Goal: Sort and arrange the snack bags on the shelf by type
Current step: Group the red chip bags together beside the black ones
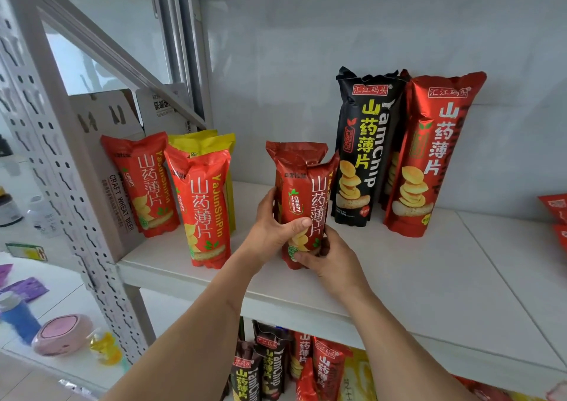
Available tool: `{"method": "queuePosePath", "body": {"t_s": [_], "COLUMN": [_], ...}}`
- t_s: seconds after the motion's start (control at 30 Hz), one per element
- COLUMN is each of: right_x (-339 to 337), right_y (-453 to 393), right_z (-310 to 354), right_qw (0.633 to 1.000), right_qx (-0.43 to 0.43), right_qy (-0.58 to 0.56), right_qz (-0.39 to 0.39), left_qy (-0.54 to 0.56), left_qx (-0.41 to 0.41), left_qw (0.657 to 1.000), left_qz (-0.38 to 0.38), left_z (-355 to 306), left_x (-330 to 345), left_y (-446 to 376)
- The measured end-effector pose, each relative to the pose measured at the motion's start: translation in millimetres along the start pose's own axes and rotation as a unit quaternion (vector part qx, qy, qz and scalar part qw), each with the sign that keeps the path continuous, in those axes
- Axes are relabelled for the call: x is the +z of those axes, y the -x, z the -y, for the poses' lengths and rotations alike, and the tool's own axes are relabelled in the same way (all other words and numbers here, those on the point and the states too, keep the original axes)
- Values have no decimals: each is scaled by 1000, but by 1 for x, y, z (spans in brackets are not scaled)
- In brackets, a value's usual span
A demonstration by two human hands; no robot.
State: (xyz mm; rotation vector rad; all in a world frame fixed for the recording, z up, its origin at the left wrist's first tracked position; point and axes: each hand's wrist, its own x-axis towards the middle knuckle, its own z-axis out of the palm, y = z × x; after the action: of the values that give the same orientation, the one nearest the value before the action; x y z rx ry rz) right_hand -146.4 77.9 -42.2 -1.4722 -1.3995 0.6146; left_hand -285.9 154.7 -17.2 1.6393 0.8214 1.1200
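Now both hands hold the red yam-chip bag [302,204]: left hand [276,225] wrapping mid-body, right hand [325,256] cupping the base; light, slick, crushable, I'd judge.

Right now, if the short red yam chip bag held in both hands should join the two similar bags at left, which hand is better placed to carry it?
Probably the left hand: it grips the short red bag mid-body, on the side facing them.
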Motion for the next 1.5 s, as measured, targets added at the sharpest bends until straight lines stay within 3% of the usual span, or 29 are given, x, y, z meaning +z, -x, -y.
{"method": "queuePosePath", "body": {"t_s": [0.57, 0.97, 1.17, 1.5], "right_x": [23, 35, 36, 38], "right_y": [-95, -108, -112, -128], "right_z": [-27, -34, -32, -28], "right_qw": [994, 973, 961, 955], "right_qx": [49, 101, 120, 149], "right_qy": [24, 99, 171, 176], "right_qz": [-96, -185, -183, -188], "left_qy": [61, 59, 56, 73], "left_qx": [-34, -46, -40, -46], "left_qw": [997, 996, 996, 994], "left_qz": [37, 54, 53, 63], "left_z": [35, 56, 60, 59], "left_x": [5, 9, 10, 13], "left_y": [-107, -146, -149, -161]}}
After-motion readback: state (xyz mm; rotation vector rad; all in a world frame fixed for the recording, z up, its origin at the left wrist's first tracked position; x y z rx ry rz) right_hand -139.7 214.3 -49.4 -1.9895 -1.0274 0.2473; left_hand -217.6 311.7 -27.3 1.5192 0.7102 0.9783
